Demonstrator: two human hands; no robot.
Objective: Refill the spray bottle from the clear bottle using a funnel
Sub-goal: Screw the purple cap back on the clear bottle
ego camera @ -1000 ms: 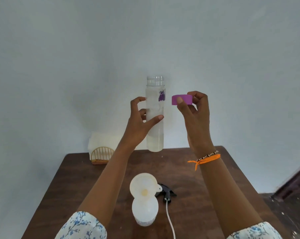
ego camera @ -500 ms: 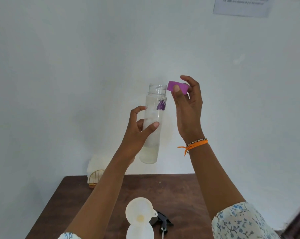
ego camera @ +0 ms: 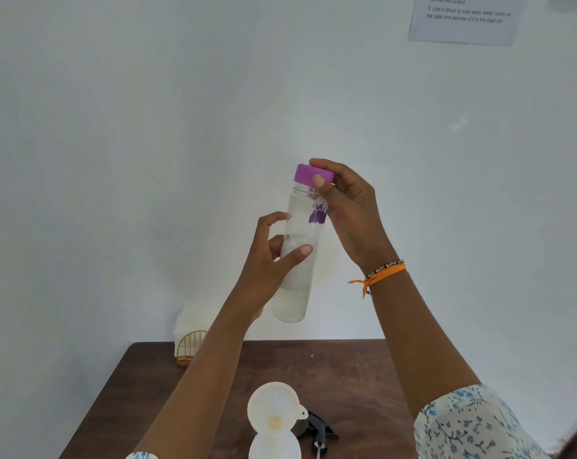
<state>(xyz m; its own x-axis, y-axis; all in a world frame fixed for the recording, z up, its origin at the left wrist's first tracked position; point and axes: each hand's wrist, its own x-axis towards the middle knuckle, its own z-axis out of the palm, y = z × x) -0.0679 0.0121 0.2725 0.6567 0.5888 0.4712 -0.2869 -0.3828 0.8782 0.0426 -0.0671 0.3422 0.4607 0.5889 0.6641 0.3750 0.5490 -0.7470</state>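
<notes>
I hold a tall clear bottle in the air in front of the wall, tilted slightly, with a little liquid at its bottom. My left hand grips its middle. My right hand holds the purple cap, which sits on the bottle's mouth. Low on the table, a white funnel stands in the white spray bottle, whose body is mostly cut off by the frame. The black spray head lies beside it to the right.
The brown wooden table stands against a white wall. A gold wire holder with white napkins sits at the table's back left corner. A printed paper sheet hangs high on the wall at right.
My right hand has brought the purple cap from beside the bottle onto its mouth. Both hands and the bottle have risen relative to the table as the view tilted up.
</notes>
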